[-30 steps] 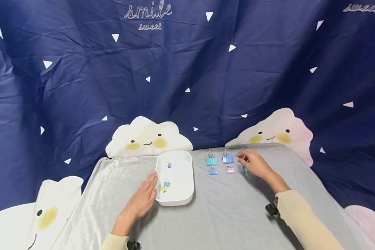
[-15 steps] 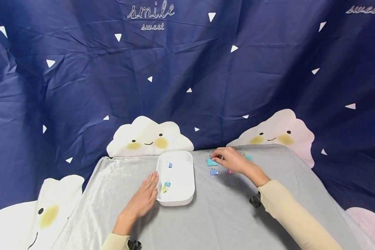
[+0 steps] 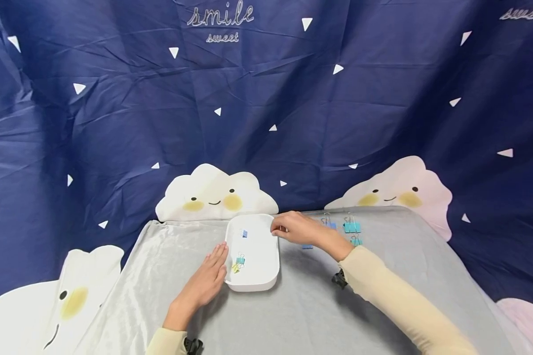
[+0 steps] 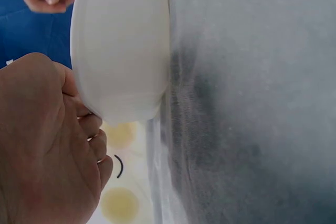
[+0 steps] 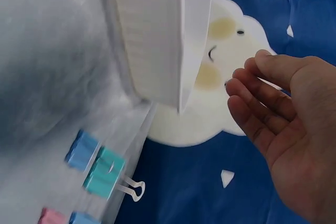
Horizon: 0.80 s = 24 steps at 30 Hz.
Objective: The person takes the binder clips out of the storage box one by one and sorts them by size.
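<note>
A white tray [image 3: 254, 287] lies on the grey cloth, holding a small blue binder clip [image 3: 245, 234], a teal one [image 3: 240, 260] and a yellow one [image 3: 236, 268]. My left hand [image 3: 205, 280] rests with extended fingers against the tray's left side. Over the tray's upper right rim is my right hand [image 3: 298, 228], thumb and fingertips drawn together. In the right wrist view, nothing shows at the right hand's [image 5: 286, 108] fingertips; whether it pinches something small is hidden. Right of the tray, a blue clip [image 3: 328, 224] and two teal clips, a larger [image 3: 352, 227] and a smaller [image 3: 356, 240], show past the forearm.
A small blue clip [image 3: 307, 246] lies below the right hand. In the right wrist view, a large teal clip [image 5: 105, 172] and a pink clip [image 5: 51, 216] lie on the cloth. A navy curtain [image 3: 266, 98] with clouds hangs behind the table.
My right hand has travelled left from the right-hand clips, across the clip rows, to the tray's rim. The left hand stays at the tray, whose clips look the same.
</note>
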Motion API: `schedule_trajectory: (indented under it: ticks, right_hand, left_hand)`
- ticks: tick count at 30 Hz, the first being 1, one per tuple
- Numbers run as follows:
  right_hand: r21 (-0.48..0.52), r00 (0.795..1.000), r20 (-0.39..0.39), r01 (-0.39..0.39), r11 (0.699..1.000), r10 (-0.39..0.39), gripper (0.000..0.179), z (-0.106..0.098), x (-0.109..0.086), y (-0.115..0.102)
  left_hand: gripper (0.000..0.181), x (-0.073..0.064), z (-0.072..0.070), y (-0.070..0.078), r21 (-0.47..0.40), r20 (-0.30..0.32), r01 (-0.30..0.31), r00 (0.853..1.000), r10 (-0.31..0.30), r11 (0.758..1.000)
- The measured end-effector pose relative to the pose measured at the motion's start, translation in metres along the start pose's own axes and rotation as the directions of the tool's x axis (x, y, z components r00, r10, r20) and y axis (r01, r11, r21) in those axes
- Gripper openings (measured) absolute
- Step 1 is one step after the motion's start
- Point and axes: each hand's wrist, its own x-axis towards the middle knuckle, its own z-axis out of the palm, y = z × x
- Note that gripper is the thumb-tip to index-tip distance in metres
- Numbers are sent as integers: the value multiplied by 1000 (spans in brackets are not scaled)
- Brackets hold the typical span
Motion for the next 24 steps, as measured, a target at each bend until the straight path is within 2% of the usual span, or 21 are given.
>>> schedule_trajectory:
  ticks: [5,9,14,24]
  right_hand:
    - [-28,996,42,82,996,-81,5,11,20,-15]
    - [-58,991,82,109,992,-104,5,23,37,-23]
    - [-82,983,166,89,993,-75,7,41,55,-34]
    - [-151,951,307,12,989,35,31,80,81,-53]
  left_hand:
    - [55,1,-2,2,5,11,8,1000,-8,1000]
    - [54,1,-2,3,6,9,12,1000,-12,1000]
    - [54,2,-1,2,4,8,6,1000,-6,1000]
    - [54,2,-2,0,-2,16,-2,1000,2,1000]
